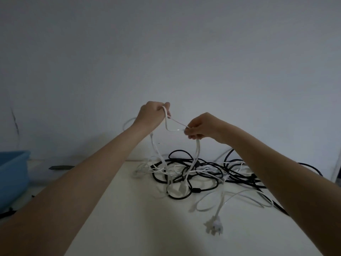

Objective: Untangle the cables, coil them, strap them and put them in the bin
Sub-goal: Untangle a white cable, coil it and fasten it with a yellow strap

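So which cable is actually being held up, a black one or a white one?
A white cable, stretched between the left hand and right hand. The black cables all lie on the table.

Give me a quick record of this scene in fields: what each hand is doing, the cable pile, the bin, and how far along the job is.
left hand: raised, grip closed round a flat white cable
right hand: raised, pinching the same white cable
cable span: short loop between the hands, strands hanging to the pile
pile: tangled black and white cables on the pale tabletop
loose end: white plug lying near the front
bin: blue plastic bin at far left, contents hidden
progress: untangling; nothing visibly coiled or strapped
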Motion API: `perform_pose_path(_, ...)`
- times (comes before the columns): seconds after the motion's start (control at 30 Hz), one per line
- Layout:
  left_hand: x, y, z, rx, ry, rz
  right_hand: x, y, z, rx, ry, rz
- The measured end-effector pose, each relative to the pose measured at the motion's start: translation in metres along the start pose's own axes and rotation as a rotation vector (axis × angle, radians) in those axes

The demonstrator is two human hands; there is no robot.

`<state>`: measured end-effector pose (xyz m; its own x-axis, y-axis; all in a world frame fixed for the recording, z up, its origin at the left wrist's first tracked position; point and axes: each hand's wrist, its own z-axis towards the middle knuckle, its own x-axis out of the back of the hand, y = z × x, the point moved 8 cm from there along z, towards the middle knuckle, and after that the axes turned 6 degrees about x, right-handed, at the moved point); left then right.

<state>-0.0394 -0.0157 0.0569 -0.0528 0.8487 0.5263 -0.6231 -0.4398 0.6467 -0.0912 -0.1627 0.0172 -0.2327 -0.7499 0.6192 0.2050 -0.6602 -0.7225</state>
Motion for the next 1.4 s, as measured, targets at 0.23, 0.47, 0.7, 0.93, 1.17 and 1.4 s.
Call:
perform_pose_path(0.23,-0.032,-0.002,-0.026,-0.435,-0.136,0.705,0.101,0.026,-0.021,-0.06,0.654,0.0)
perform_pose_path(0.47,-0.036,-0.104,-0.02,0.084,-0.591,0.871,0.103,0.054,-0.039,-0.227,0.403,0.374)
perform_pose_path(0.7,-0.084,-0.026,-0.033,0.082,-0.774,0.227,0.066,0.027,-0.018,-0.139,0.293,0.018)
perform_pose_path(0.93,-0.082,0.029,-0.011,0.113,-0.391,-0.417,0.057,-0.031,-0.008,0.177,0.299,-0.327)
perform_pose_path(1.17,-0.033,0.009,-0.008,-0.322,0.003,0.829,0.097,-0.002,-0.02,-0.029,0.288,-0.695)
perform_pose_path(1.4,-0.026,-0.051,-0.006,-0.081,-0.088,0.961,0.115,0.009,-0.032,-0.095,0.527,-0.699)
